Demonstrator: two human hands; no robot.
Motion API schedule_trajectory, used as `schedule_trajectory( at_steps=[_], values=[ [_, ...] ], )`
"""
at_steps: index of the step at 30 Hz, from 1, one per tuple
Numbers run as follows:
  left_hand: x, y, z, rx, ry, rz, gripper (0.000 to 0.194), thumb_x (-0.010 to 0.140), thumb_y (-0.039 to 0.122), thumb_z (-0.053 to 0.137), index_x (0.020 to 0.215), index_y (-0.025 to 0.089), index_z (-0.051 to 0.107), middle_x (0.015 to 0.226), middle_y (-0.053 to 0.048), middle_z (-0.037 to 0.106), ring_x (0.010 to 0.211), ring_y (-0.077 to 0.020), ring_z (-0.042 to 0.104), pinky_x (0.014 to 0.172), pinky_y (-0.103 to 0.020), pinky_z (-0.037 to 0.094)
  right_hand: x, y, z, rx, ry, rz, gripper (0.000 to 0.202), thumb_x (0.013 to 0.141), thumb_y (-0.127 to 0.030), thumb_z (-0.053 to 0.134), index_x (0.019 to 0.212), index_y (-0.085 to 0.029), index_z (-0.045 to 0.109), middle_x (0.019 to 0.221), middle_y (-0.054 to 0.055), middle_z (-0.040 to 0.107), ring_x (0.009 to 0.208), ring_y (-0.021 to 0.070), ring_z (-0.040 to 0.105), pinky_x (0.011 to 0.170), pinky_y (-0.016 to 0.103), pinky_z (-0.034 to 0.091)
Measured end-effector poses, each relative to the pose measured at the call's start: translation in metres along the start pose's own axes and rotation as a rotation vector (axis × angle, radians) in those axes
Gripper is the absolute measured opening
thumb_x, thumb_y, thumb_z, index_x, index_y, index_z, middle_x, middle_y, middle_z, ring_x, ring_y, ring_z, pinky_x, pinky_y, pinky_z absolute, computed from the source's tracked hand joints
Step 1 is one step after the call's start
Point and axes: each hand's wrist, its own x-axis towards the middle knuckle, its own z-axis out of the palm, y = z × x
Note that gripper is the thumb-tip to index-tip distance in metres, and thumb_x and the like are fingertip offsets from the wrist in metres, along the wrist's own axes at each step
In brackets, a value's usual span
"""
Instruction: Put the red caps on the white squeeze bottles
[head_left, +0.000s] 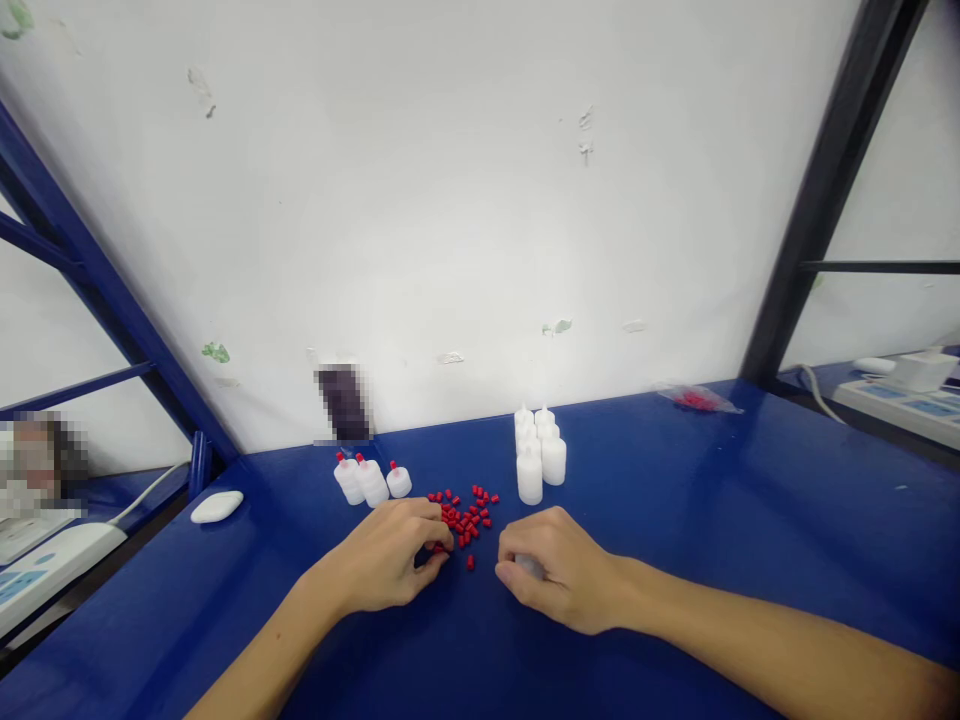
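My left hand [394,555] is curled at the left edge of a loose heap of small red caps [472,518], thumb and forefinger nearly together around a red cap [439,548]. A single cap [470,563] lies apart, between my hands. My right hand [562,570] is wrapped round a small white bottle [529,565], mostly hidden by the fingers. Behind the left hand stand several white bottles with red caps on their tips [371,484]. Uncapped white bottles [530,475] stand in rows behind the right hand.
A white rounded object [217,507] lies on the blue table [660,490] at left. A clear bag with red pieces [697,400] is at the back right. A dark pixelated object [345,402] leans on the wall. Power strips [64,570] and metal posts flank the table.
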Motion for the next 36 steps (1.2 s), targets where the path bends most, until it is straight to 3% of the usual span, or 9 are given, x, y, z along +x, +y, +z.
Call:
schedule_trajectory(
  at_steps=[5, 10, 18, 24, 28, 32, 36],
  values=[
    [-0.001, -0.001, 0.000, -0.001, -0.009, -0.025, 0.009, 0.081, 0.013, 0.057, 0.080, 0.020, 0.061, 0.079, -0.001, 0.064, 0.075, -0.0168, 0.055, 0.065, -0.028, 0.034, 0.001, -0.001, -0.002, 0.045, 0.022, 0.023, 0.037, 0.095, -0.034, 0.045, 0.062, -0.017, 0.047, 0.058, -0.002, 0.048, 0.052, 0.0104, 0.040, 0.055, 0.025, 0.030],
    [-0.001, 0.000, 0.000, 0.001, -0.025, -0.031, 0.010, 0.080, 0.011, 0.054, 0.076, 0.020, 0.056, 0.078, 0.000, 0.064, 0.074, -0.0163, 0.055, 0.066, -0.027, 0.034, 0.002, 0.001, -0.002, 0.143, 0.075, 0.138, 0.049, 0.099, -0.041, 0.042, 0.057, -0.019, 0.031, 0.052, -0.005, 0.032, 0.048, 0.0089, 0.028, 0.050, 0.026, 0.022],
    [-0.006, -0.006, -0.007, -0.163, -0.107, -0.139, 0.012, 0.078, 0.012, 0.054, 0.083, 0.021, 0.060, 0.067, 0.004, 0.061, 0.061, -0.0129, 0.053, 0.059, -0.025, 0.033, -0.001, 0.003, -0.005, 0.396, 0.111, 0.158, 0.052, 0.090, -0.058, 0.050, 0.058, -0.018, 0.043, 0.052, -0.004, 0.034, 0.049, 0.0100, 0.030, 0.049, 0.027, 0.022],
    [-0.006, -0.006, -0.007, -0.259, -0.107, -0.150, 0.013, 0.086, 0.015, 0.051, 0.082, 0.019, 0.064, 0.074, 0.001, 0.064, 0.066, -0.0134, 0.056, 0.061, -0.024, 0.038, -0.001, 0.004, 0.000, 0.339, 0.209, 0.196, 0.049, 0.093, -0.052, 0.049, 0.058, -0.018, 0.044, 0.051, -0.004, 0.035, 0.049, 0.0101, 0.032, 0.049, 0.026, 0.023],
    [-0.002, -0.001, -0.002, -0.176, 0.013, -0.072, 0.013, 0.086, 0.014, 0.052, 0.082, 0.018, 0.064, 0.080, -0.001, 0.066, 0.071, -0.0147, 0.056, 0.067, -0.026, 0.041, 0.001, 0.007, 0.001, 0.394, 0.237, 0.208, 0.051, 0.096, -0.050, 0.041, 0.056, -0.018, 0.043, 0.053, -0.001, 0.041, 0.050, 0.0115, 0.039, 0.051, 0.027, 0.030],
    [0.004, 0.003, 0.006, -0.091, 0.273, 0.060, 0.016, 0.085, 0.009, 0.050, 0.083, 0.017, 0.064, 0.079, -0.004, 0.064, 0.073, -0.0159, 0.055, 0.067, -0.027, 0.041, 0.001, 0.010, 0.003, 0.494, 0.273, 0.224, 0.055, 0.096, -0.052, 0.034, 0.057, -0.017, 0.052, 0.057, 0.002, 0.050, 0.050, 0.0134, 0.047, 0.054, 0.028, 0.035],
    [0.007, 0.017, 0.011, -0.275, 0.466, 0.130, 0.012, 0.081, 0.008, 0.056, 0.082, 0.017, 0.064, 0.077, -0.002, 0.067, 0.070, -0.0131, 0.057, 0.068, -0.025, 0.045, 0.001, 0.007, 0.007, 0.553, 0.257, 0.319, 0.064, 0.098, -0.057, 0.030, 0.055, -0.017, 0.055, 0.050, 0.004, 0.054, 0.048, 0.0146, 0.051, 0.053, 0.028, 0.037]
  ],
)
